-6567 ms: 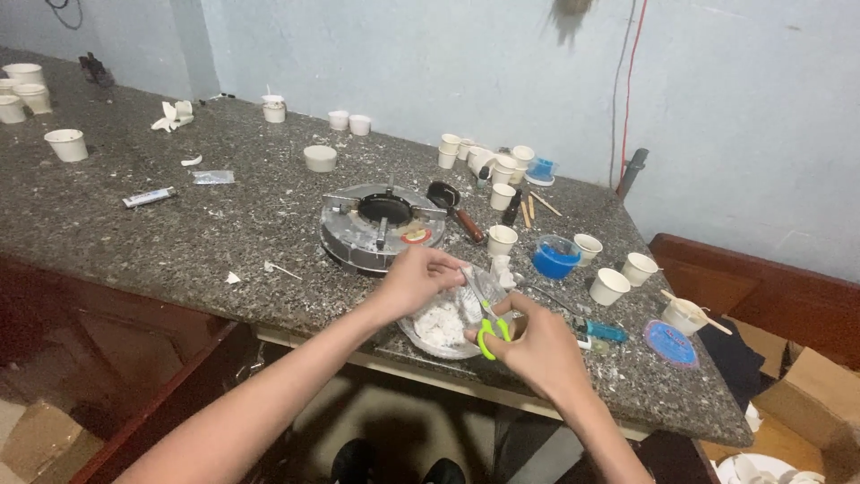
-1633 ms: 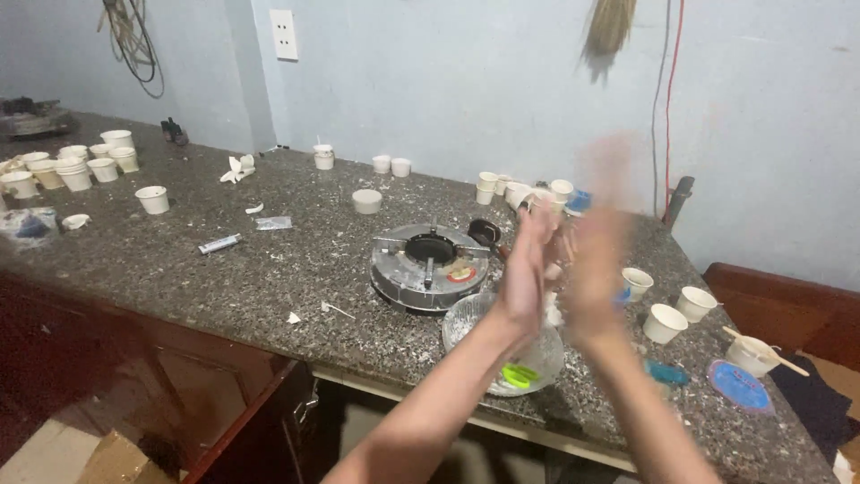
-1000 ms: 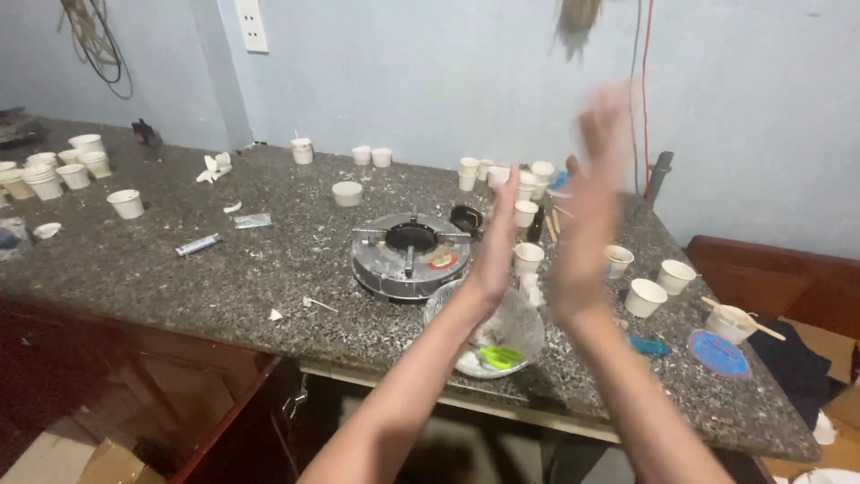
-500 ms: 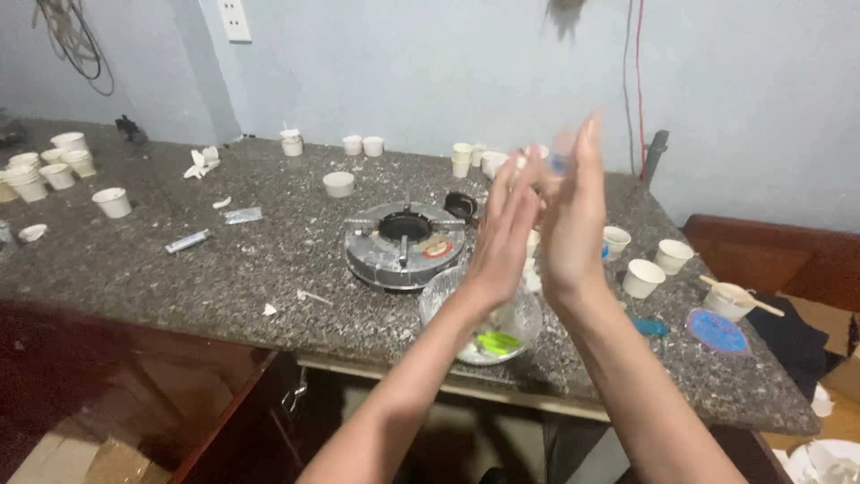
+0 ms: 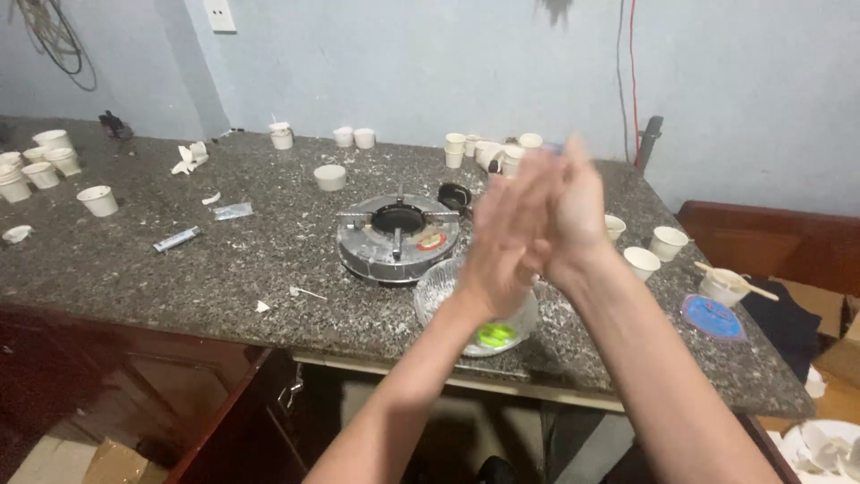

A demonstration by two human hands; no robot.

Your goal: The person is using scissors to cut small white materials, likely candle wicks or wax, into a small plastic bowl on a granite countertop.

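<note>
Left hand (image 5: 506, 235) pressed against right hand (image 5: 573, 211), above glass bowl (image 5: 439, 291), beside round burner (image 5: 397, 237)

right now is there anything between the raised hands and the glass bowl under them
Nothing visible. The left hand and right hand are pressed palm to palm, raised above the glass bowl at the counter's front edge. The forearms cover part of the bowl from this view; the round burner sits just behind it.

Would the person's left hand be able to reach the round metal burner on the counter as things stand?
Probably yes: the left hand is raised against the right hand just above the counter, and nothing stands between it and the burner.
</note>
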